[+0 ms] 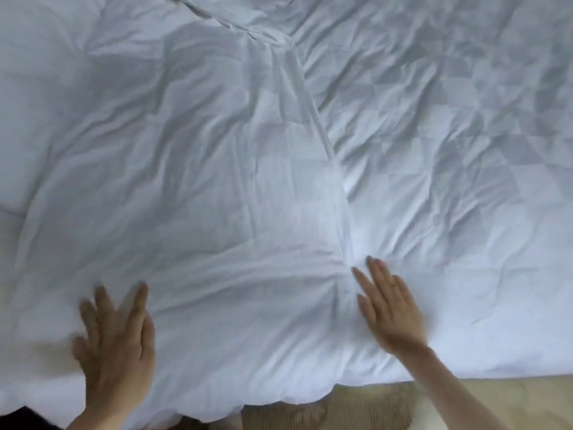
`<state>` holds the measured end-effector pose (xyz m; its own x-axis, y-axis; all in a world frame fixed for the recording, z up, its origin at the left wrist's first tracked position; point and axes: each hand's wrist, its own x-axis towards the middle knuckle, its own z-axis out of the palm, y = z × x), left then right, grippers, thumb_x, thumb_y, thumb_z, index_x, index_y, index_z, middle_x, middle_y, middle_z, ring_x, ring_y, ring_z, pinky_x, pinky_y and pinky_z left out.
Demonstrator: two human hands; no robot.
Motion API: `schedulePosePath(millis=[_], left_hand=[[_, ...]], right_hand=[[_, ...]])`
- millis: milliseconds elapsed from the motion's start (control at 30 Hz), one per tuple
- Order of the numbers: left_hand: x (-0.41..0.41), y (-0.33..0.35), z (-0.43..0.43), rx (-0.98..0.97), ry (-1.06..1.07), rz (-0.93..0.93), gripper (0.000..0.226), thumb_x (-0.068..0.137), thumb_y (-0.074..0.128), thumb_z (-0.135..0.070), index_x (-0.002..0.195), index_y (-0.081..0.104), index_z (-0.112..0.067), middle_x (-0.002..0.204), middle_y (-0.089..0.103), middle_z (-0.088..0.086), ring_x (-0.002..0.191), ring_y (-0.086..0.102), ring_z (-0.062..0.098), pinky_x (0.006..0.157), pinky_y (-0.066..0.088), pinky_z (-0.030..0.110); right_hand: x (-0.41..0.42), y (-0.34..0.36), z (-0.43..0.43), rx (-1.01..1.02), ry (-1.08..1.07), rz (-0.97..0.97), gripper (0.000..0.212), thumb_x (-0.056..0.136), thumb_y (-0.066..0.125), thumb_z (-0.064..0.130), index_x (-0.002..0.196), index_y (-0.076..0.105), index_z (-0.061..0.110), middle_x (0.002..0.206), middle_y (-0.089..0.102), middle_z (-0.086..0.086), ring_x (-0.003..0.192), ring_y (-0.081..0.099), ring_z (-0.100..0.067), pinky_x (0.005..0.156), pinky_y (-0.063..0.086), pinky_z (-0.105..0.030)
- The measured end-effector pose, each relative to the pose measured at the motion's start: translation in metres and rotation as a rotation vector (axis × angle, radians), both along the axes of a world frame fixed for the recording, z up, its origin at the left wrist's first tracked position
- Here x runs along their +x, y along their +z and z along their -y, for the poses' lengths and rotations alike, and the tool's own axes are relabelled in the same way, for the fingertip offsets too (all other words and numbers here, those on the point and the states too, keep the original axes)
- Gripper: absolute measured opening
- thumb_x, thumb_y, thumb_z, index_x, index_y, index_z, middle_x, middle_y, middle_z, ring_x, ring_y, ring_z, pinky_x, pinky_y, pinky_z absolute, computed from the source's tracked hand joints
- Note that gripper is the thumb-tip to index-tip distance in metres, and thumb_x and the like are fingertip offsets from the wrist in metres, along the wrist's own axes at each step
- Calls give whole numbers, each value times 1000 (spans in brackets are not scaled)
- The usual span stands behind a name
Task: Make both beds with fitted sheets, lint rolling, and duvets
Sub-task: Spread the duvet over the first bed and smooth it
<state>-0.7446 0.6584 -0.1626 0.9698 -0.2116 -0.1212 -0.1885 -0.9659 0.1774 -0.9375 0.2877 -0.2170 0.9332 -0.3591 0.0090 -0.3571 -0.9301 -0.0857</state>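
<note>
A white, creased duvet [186, 187] covers the left and middle of the view, its right edge running diagonally from the top centre down to the bed's near edge. Beside it on the right lies a white checked bed cover [449, 150]. My left hand [116, 339] lies flat on the duvet near its front edge, fingers spread and straight. My right hand [389, 305] lies flat with straight fingers right beside the duvet's edge, on the checked cover. Neither hand grips any cloth. Both hands are motion-blurred.
The bed's near edge runs along the bottom, where the duvet hangs over it. Below it shows a beige wooden floor [511, 395] and a ribbed tan mat [325, 411]. A dark patch [24, 418] sits at the bottom left corner.
</note>
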Motion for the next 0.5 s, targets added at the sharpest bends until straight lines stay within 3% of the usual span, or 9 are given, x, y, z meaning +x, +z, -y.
schedulePosePath(millis=[133,167,233,367,433,500], left_hand=[[-63,-12,88,-15,-118,1,45,95,38,-26,140,40,-27,154,18,19,137,16,46,89,29,73],[-87,-20,121,-20,-141,-31,46,94,38,-26,140,40,-25,154,20,20,136,17,46,88,29,74],[-139,-32,196,-30,-162,-111,53,89,31,-34,140,36,-21,153,21,21,136,16,44,87,30,75],[-239,-41,336,-83,-288,-244,54,95,21,-46,142,29,-22,148,26,25,130,23,44,75,41,72],[-265,-36,387,-110,-381,-262,56,89,30,-38,144,27,-28,152,20,20,133,21,43,76,42,69],[-274,-28,430,-166,-364,-256,56,90,37,-32,146,32,-27,157,11,16,140,13,42,91,36,67]], right_hand=[[-120,27,149,170,-782,-93,77,89,8,58,147,33,15,157,20,-6,144,20,-26,108,25,-58],[-130,31,165,190,-877,-91,84,88,4,64,147,34,12,156,22,-11,143,20,-32,105,26,-62],[-129,34,174,113,-701,-36,78,95,6,60,145,36,8,153,29,-16,138,26,-41,102,31,-63],[-128,23,177,46,222,-17,47,102,23,40,148,25,32,157,23,3,145,20,-17,112,18,-47],[-158,16,234,81,263,-23,45,103,24,40,147,28,34,157,23,7,146,16,-12,113,21,-44],[-214,12,313,103,-9,-72,48,103,19,45,147,30,31,156,24,5,146,16,-12,114,22,-38]])
